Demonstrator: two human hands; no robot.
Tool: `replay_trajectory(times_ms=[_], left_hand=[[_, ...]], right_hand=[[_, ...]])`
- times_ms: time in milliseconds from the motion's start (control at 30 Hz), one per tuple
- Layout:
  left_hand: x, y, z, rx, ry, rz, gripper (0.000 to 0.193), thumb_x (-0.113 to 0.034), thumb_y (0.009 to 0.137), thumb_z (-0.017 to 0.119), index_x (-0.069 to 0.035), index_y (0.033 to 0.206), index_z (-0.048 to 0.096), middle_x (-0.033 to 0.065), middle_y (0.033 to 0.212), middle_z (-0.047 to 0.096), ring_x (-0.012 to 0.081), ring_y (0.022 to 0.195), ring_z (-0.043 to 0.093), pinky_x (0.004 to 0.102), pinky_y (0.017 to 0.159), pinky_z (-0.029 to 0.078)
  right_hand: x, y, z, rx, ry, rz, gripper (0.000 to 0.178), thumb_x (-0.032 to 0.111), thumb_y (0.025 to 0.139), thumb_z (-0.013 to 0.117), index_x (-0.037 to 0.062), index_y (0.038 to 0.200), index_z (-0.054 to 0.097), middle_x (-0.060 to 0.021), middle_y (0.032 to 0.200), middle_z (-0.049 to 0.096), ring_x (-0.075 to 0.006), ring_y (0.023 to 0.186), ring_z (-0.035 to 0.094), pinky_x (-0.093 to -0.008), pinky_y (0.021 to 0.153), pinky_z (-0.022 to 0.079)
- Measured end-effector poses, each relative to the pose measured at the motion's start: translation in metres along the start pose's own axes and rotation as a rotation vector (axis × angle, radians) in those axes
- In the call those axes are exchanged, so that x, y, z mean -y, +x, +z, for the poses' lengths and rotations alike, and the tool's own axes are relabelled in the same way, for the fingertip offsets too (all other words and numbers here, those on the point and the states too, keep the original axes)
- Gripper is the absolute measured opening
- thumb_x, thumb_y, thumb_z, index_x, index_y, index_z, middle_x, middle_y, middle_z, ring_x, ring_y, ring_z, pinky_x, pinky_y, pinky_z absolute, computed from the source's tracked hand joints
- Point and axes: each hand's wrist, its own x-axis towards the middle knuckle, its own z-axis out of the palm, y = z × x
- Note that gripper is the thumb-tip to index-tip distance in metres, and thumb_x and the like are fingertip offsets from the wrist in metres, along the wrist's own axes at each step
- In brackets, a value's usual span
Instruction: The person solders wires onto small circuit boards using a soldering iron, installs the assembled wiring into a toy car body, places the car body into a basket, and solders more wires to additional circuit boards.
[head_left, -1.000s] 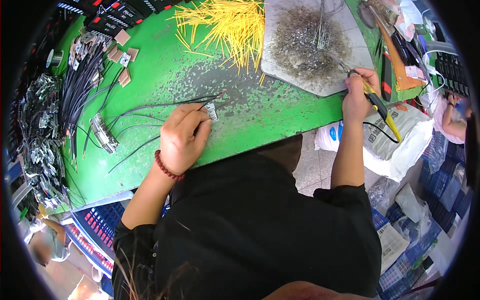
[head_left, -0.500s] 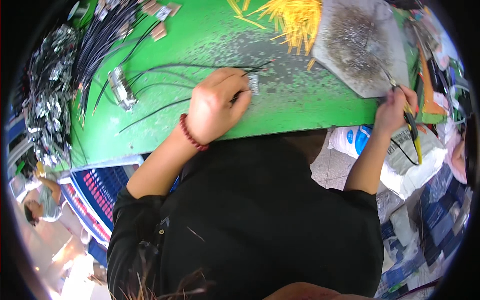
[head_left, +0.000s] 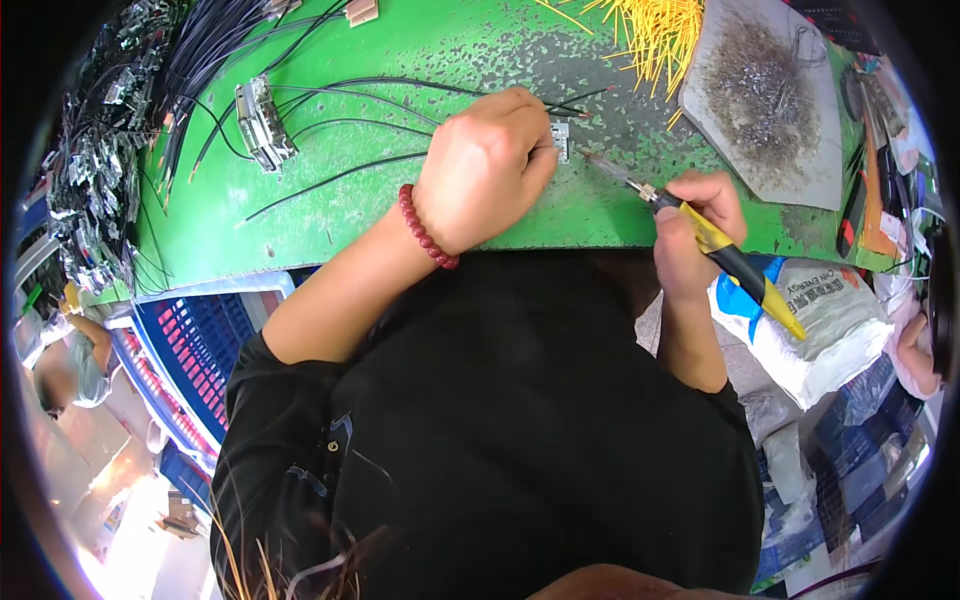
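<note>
My left hand (head_left: 490, 165) is closed over the green bench, its fingers pinching a black wire (head_left: 570, 108) whose end sticks out past the knuckles. Just beyond those fingertips lies a small silver metal piece (head_left: 561, 142), partly covered by the hand. In my right hand (head_left: 697, 232) is a soldering iron (head_left: 725, 255) with a yellow and black handle. Its tip points left, a short way from the silver piece; whether they touch I cannot tell. More black wires (head_left: 350, 122) run under my left hand from a shiny stack of metal strips (head_left: 264, 124).
A grey board (head_left: 730, 170) bearing a heap of dark solder residue (head_left: 757, 85) lies at the right. Yellow tubes (head_left: 655, 40) spread at the back. Bundled black wires (head_left: 205, 60) and piled metal parts (head_left: 105, 150) fill the left. Below the bench stands a blue basket (head_left: 195, 345).
My right hand has brought the soldering iron leftward from the grey board to beside the silver piece. My left hand stays closed on the wire. The whole view has shifted slightly.
</note>
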Motion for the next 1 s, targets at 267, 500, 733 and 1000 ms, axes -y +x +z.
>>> replay_trajectory(times_ms=[267, 500, 733, 1000], left_hand=[[0.0001, 0.0019, 0.0006, -0.003, 0.027, 0.002, 0.008, 0.002, 0.073, 0.067, 0.002, 0.074, 0.059, 0.0134, 0.079, 0.061, 0.0303, 0.072, 0.061, 0.0357, 0.064, 0.051], [0.0001, 0.0025, 0.0007, 0.007, 0.02, -0.008, 0.008, 0.001, 0.073, 0.066, 0.001, 0.073, 0.058, 0.0125, 0.079, 0.061, 0.0301, 0.071, 0.061, 0.0358, 0.063, 0.05], [-0.0003, 0.0029, 0.0001, 0.002, 0.035, 0.0, 0.008, 0.0, 0.072, 0.067, 0.001, 0.074, 0.059, 0.0125, 0.079, 0.061, 0.0307, 0.071, 0.061, 0.0365, 0.063, 0.051], [-0.0007, 0.0069, -0.0026, 0.052, 0.05, -0.032, 0.007, 0.0, 0.073, 0.066, 0.002, 0.072, 0.059, 0.0131, 0.078, 0.061, 0.0317, 0.071, 0.061, 0.0372, 0.063, 0.051]], right_hand=[[-0.0025, 0.0006, 0.001, 0.052, -0.11, -0.056, 0.02, 0.008, 0.076, 0.072, 0.0017, 0.089, 0.058, -0.0005, 0.075, 0.054, -0.0056, 0.063, 0.045, -0.0218, 0.057, 0.035], [-0.0003, 0.0005, 0.0017, 0.089, -0.131, -0.045, 0.02, 0.007, 0.075, 0.071, 0.0013, 0.089, 0.058, -0.0012, 0.076, 0.055, -0.0062, 0.064, 0.047, -0.0221, 0.057, 0.037], [-0.0022, 0.0017, 0.0034, 0.048, -0.13, -0.074, 0.019, 0.005, 0.074, 0.07, 0.0016, 0.089, 0.058, 0.0003, 0.075, 0.054, -0.0054, 0.065, 0.046, -0.0217, 0.058, 0.036], [-0.0004, 0.0015, 0.0028, 0.065, -0.139, -0.027, 0.019, 0.005, 0.074, 0.07, 0.0012, 0.088, 0.058, 0.0009, 0.075, 0.054, -0.0048, 0.065, 0.046, -0.0208, 0.059, 0.036]])
